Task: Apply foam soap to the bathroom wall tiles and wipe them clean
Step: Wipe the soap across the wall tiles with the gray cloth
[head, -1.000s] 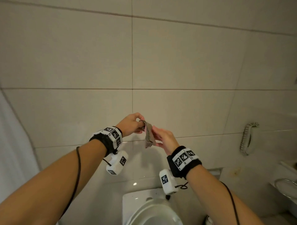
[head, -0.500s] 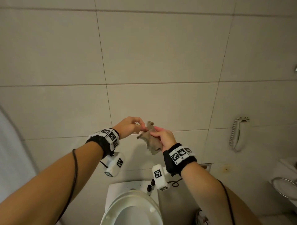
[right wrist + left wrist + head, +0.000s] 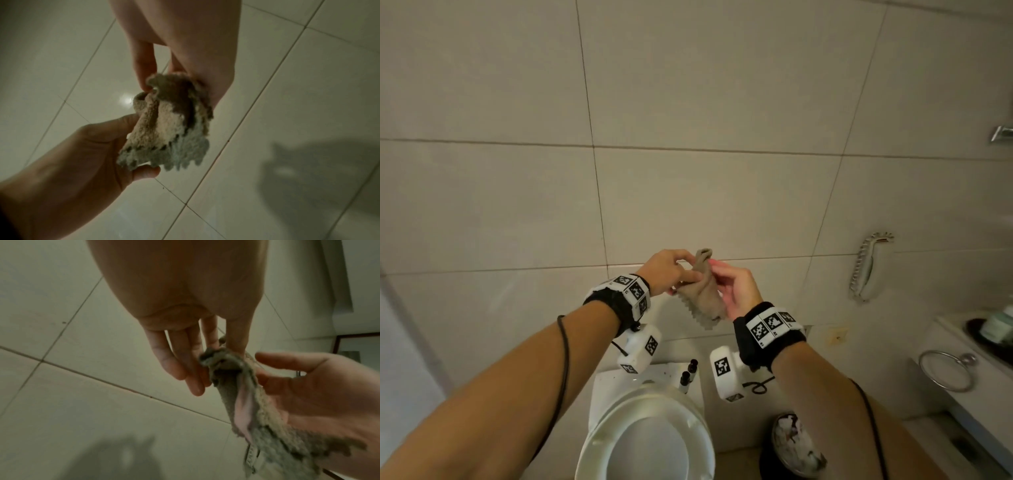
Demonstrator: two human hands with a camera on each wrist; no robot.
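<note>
2 hands are raised before the wall tiles (image 3: 705, 198), above the toilet (image 3: 650, 442).
A small beige cloth (image 3: 700, 294) is pinched at its top by the left hand (image 3: 667, 274) and grasped by the right hand (image 3: 736, 291).

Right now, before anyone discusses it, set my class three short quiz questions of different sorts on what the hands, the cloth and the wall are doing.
1. True or false: the cloth is pressed flat against the wall tiles.
2. Which holds the cloth? A) left hand only B) right hand only C) both hands
3. Fill in: below the hands stands a white ____.

Key
1. False: it is held bunched in the air, in front of the tiles.
2. C: the left pinches its top, the right cradles it with loosely curled fingers.
3. Toilet.
</note>
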